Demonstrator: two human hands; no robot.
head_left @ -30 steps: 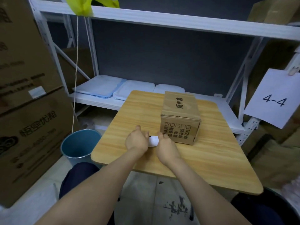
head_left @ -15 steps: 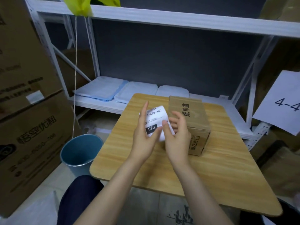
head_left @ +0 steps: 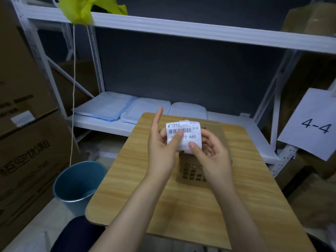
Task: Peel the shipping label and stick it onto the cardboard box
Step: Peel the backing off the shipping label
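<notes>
A white shipping label (head_left: 189, 135) with a barcode and printed numbers is held up above the table, its printed face toward me. My left hand (head_left: 162, 148) pinches its left edge with the thumb across the print, the index finger sticking up. My right hand (head_left: 211, 157) grips its lower right edge with thumb and fingers. The small brown cardboard box (head_left: 192, 173) stands on the wooden table (head_left: 138, 179) right behind and below my hands, mostly hidden by them; its front with printed characters shows.
A blue bin (head_left: 78, 182) stands on the floor left of the table. Large cardboard cartons (head_left: 23, 142) rise at the left. A white shelf rack (head_left: 181, 31) with folded blue and white cloths (head_left: 116, 108) is behind the table. A "4-4" sheet (head_left: 314, 124) hangs right.
Both hands lifted the label from the tabletop by the box and raised it higher. It has been turned so the barcode end is on top. The view shifted, the box now sitting behind my hands.
</notes>
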